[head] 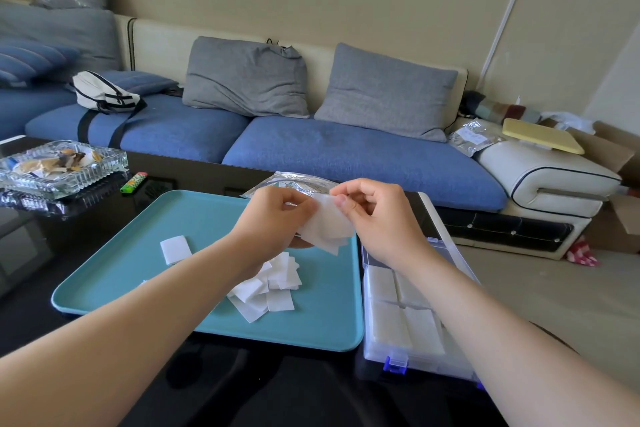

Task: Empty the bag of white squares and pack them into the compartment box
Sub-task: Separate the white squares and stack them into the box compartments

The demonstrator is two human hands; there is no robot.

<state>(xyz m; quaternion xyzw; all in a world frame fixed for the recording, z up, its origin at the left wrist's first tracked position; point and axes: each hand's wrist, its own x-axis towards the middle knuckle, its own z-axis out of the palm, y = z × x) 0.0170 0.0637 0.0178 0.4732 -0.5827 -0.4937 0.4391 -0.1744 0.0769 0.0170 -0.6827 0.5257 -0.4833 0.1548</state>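
Observation:
Above the teal tray [145,253], my left hand [277,218] and my right hand [374,215] together hold a small stack of white squares [327,224], fingers pinching its edges. Below them, a loose pile of white squares [268,288] lies on the tray, and one single square [175,250] sits apart to the left. The silver foil bag [294,184] lies flat at the tray's far edge, partly hidden by my hands. The clear compartment box [401,308] with blue latches stands to the right of the tray, white squares filling its visible compartments.
A glass ashtray [62,166] and a green lighter [133,182] sit on the black table at the far left. A blue sofa [346,152] with grey cushions runs behind the table. Cardboard boxes [620,184] stand on the floor at the right.

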